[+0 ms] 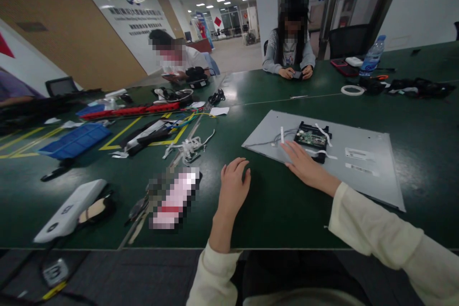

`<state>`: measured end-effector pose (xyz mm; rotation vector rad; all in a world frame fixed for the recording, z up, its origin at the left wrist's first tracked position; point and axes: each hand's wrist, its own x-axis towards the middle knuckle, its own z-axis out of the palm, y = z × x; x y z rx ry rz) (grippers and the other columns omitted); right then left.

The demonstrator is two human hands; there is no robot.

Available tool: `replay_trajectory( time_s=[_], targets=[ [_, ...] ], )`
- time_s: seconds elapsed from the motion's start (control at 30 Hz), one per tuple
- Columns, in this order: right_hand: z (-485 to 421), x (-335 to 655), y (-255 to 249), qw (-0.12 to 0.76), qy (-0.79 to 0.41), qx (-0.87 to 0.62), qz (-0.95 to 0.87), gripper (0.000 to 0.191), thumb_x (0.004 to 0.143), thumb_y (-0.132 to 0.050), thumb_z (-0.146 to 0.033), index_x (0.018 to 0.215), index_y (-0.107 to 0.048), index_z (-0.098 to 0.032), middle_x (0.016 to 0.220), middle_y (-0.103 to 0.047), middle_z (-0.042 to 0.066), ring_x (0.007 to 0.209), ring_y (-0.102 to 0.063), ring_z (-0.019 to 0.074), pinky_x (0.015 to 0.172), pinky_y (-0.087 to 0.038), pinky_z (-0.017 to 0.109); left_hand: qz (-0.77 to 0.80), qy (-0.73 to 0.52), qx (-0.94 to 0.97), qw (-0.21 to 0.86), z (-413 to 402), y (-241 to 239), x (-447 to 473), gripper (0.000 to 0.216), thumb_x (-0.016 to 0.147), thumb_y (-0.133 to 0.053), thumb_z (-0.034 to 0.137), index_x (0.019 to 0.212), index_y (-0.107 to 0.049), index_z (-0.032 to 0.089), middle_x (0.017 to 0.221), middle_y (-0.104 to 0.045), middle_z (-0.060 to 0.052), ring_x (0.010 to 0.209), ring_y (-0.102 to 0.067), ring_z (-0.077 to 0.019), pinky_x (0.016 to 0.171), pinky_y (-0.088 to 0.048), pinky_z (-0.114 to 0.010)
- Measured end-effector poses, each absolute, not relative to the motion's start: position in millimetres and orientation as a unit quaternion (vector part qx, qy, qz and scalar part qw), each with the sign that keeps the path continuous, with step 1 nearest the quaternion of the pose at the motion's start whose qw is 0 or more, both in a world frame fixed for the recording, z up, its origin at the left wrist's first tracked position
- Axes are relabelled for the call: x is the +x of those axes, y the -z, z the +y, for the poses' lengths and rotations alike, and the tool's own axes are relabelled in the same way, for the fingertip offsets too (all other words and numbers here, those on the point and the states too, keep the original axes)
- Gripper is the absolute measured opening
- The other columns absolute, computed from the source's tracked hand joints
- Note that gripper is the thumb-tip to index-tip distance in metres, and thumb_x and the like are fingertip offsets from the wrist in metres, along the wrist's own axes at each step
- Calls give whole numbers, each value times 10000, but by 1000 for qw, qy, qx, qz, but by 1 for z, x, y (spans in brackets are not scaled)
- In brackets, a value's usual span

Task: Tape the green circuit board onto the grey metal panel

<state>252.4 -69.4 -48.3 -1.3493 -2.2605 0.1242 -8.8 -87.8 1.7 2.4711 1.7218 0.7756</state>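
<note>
My left hand (234,186) rests on the green table (272,205), fingers loosely curled, nothing in it. My right hand (304,167) lies flat, fingers stretched out, on the near edge of a grey metal panel (362,162). Just beyond its fingertips sits a small circuit board (311,136) in a black frame, with white ribbon cables (324,134) across it. Both arms wear cream sleeves.
A blurred pink object (174,198) and a white device (70,210) lie at the near left, cable scraps (188,146) beyond. A blue tray (75,139), red strip (132,110), tape roll (352,90) and water bottle (373,57) stand farther off. Two people sit opposite holding phones.
</note>
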Motion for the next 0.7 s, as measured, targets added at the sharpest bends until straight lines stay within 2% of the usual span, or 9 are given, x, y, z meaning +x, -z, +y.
replay_trajectory(
  time_s=[0.27,0.47,0.7],
  targets=[
    [-42,291,63,259,28,-596,-760,576,946,-264,-350,1491,-225,-167,1501,-236,156,1397,-188,328,1094,-254,570,553,-231,800,37,-90,-1,-9,265,931,-421,215,1145,-576,218,1257,-572,-58,1198,-502,-204,1085,-335,-457],
    [-35,322,66,233,85,-642,-726,573,945,-234,-324,1482,-221,-121,1465,-269,203,1367,-237,348,1068,-260,579,542,-210,812,50,-92,-3,-8,266,931,-412,224,1124,-595,231,1242,-578,-54,1194,-505,-215,1092,-315,-487],
    [-13,377,78,198,136,-719,-652,572,925,-317,-294,1438,-249,-49,1385,-336,266,1277,-348,378,981,-337,547,550,-205,808,52,-94,1,-9,265,936,-401,224,1106,-605,234,1245,-575,-52,1194,-506,-213,1102,-288,-503]
  ],
)
